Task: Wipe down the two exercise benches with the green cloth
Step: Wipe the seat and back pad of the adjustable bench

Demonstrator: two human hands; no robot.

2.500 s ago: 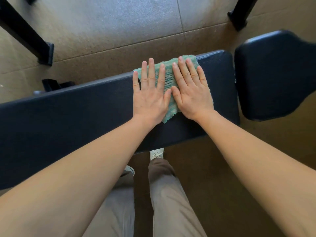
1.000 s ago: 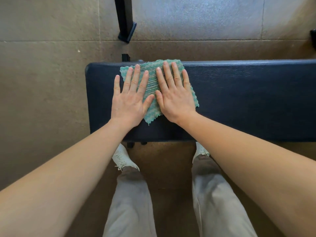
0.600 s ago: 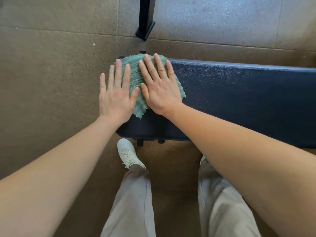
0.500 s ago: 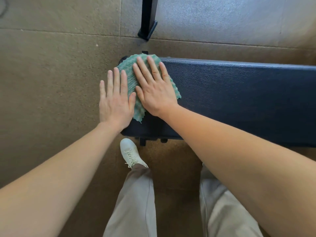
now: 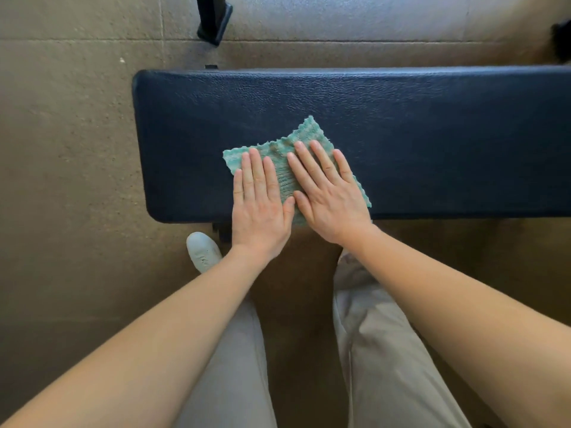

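A dark blue padded exercise bench (image 5: 401,125) runs across the view from left of centre to the right edge. The green cloth (image 5: 285,162) lies flat on its near half, one corner pointing away from me. My left hand (image 5: 261,199) and my right hand (image 5: 324,193) press down on the cloth side by side, palms flat and fingers spread, with the heels of both hands over the bench's near edge. Only one bench is in view.
Brown rubber floor tiles surround the bench. A black metal frame foot (image 5: 214,23) stands on the floor beyond the bench, and a dark object (image 5: 560,41) sits at the far right edge. My legs and a white shoe (image 5: 204,251) are below the bench's near edge.
Both hands slid the cloth from the bench's far left corner back toward the near edge and to the right. The left hand, which was partly off the bench end, is now over the pad.
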